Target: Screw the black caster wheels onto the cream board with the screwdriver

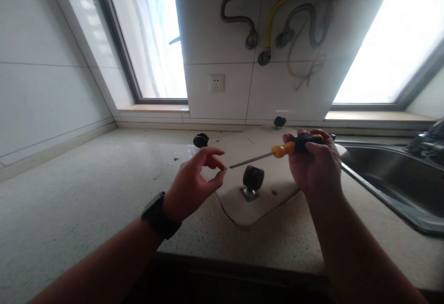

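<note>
My right hand is wrapped round the yellow and black handle of a screwdriver, whose shaft points left. Between the thumb and fingertip of my left hand is a small screw, just short of the screwdriver's tip. Below the shaft, a black caster wheel stands on a metal plate fixed to a pale board with rounded corners. Two further casters show at the board's far side, one at the left and one at the back.
The board lies on a speckled stone countertop. Small dark screws lie left of it. A steel sink with a faucet is at the right. A wall socket and hoses are on the tiled wall between two windows.
</note>
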Action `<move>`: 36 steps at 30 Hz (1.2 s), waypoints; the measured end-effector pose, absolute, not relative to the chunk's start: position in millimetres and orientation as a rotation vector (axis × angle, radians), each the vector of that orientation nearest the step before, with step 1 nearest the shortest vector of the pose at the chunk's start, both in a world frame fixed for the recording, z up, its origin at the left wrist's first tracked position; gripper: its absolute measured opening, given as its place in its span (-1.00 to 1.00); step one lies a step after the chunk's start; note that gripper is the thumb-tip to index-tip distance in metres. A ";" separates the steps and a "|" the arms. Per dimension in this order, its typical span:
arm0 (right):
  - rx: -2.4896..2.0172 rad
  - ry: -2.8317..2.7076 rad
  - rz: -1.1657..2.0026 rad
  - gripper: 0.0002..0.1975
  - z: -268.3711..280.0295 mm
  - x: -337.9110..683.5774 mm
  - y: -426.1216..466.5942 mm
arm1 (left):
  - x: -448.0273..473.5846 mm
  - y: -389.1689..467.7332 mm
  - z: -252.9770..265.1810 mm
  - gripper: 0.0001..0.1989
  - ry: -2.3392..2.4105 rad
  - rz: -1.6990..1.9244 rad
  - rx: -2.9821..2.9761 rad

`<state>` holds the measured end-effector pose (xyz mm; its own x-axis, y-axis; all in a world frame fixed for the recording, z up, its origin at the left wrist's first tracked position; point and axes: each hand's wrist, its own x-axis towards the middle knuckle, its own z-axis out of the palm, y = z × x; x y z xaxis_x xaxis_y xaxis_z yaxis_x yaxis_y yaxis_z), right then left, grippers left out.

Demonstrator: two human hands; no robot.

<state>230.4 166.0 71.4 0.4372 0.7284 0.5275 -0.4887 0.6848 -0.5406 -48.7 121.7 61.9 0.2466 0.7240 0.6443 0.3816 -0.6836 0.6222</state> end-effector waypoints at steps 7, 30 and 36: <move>-0.342 -0.828 0.775 -0.65 71.7 229.6 164.0 | -47.4 117.6 64.2 -0.57 1.057 1.385 2.287; -0.347 -0.892 0.741 -0.68 69.3 225.9 163.1 | -47.9 117.6 68.8 -0.46 1.066 1.377 2.443; -0.360 -0.903 0.736 -0.67 69.2 224.3 161.8 | -48.3 118.1 67.2 -0.41 1.086 1.352 2.479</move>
<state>224.3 161.8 69.2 0.4014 0.7097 0.5789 -0.4230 0.7043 -0.5702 -48.3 118.1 67.2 0.3453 0.6378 0.6884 0.5343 -0.7367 0.4145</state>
